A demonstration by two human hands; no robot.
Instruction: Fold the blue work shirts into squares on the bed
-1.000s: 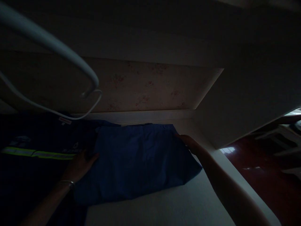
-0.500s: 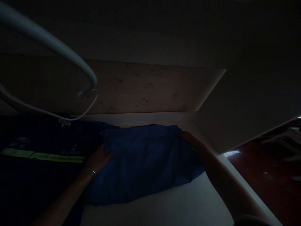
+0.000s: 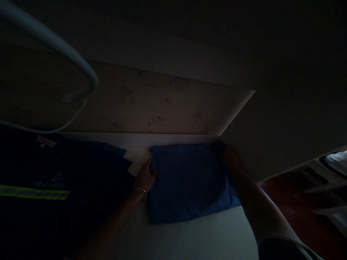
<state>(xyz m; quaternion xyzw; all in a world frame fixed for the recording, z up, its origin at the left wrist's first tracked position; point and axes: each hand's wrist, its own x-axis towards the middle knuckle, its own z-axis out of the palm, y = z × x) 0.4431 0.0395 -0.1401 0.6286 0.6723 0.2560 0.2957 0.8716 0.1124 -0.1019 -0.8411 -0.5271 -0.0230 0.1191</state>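
Observation:
A folded blue garment lies on the pale surface in dim light, close to the back wall. It is too dark to tell what kind of garment it is. My left hand grips its left edge, the thumb over the cloth and the fingers partly hidden. At the upper right corner, my right hand is closed on bunched cloth, its fingers dim and blurred. To the left is a dark navy work jacket with a yellow-green reflective stripe, spread flat and apart from the blue garment.
A white clothes hanger hangs close at the upper left. Behind is floral wallpaper. A dark upright panel bounds the right side, with a red floor beyond it. The pale surface extends toward me.
Both hands and the blue garment have shifted right, off the navy jacket's edge and toward the side panel. The garment's right end is now bunched. The view has also turned somewhat.

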